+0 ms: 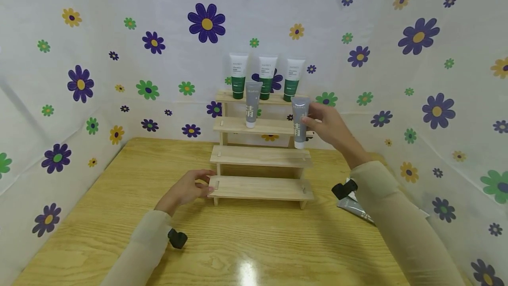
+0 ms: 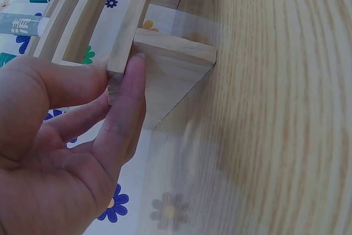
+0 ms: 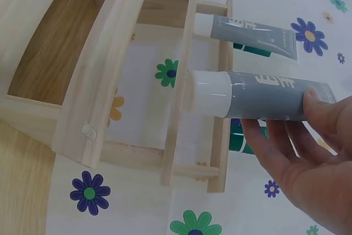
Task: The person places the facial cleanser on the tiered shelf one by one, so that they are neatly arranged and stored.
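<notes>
A stepped wooden display rack [image 1: 259, 185] stands on the table. My left hand [image 1: 186, 190] pinches the left end of its lowest shelf [image 2: 124, 53] between thumb and fingers. With thumb and fingers, my right hand [image 1: 328, 125] holds a grey squeeze tube [image 1: 300, 120], white cap down, by the right end of the second shelf from the top. In the right wrist view its white cap [image 3: 209, 93] is close to that shelf; whether they touch I cannot tell. Another grey tube [image 1: 253, 105] stands cap-down on this shelf, left of the held one.
Three white-and-green tubes [image 1: 239, 76] stand along the top shelf. More grey tubes [image 1: 355, 208] lie on the table at the right, partly hidden under my right forearm. Flower-patterned white sheeting [image 1: 174, 69] closes off the back and both sides.
</notes>
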`<state>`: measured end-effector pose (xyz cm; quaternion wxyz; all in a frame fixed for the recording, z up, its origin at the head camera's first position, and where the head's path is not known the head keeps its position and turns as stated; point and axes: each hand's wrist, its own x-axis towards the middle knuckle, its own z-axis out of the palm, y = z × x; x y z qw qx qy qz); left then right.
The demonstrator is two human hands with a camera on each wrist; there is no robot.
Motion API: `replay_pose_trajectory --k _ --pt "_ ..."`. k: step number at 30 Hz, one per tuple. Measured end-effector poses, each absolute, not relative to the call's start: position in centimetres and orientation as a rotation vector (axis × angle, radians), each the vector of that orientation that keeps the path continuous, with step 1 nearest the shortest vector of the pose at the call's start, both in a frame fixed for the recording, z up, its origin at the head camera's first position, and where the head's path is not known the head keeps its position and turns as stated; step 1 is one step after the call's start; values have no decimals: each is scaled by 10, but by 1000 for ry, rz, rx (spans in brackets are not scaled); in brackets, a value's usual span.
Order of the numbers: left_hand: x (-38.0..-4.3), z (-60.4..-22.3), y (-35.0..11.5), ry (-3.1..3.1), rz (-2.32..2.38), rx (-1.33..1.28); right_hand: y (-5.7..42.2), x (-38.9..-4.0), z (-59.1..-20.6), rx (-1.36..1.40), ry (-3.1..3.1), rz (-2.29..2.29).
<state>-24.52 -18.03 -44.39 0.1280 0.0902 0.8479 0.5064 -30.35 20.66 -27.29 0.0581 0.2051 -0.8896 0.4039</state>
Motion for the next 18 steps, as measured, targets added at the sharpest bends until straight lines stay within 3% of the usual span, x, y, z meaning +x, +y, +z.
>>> replay_pose_trajectory --k 18 --pt "-246 -445 -181 2459 1481 264 178 -327 -269 567 -2651 1414"
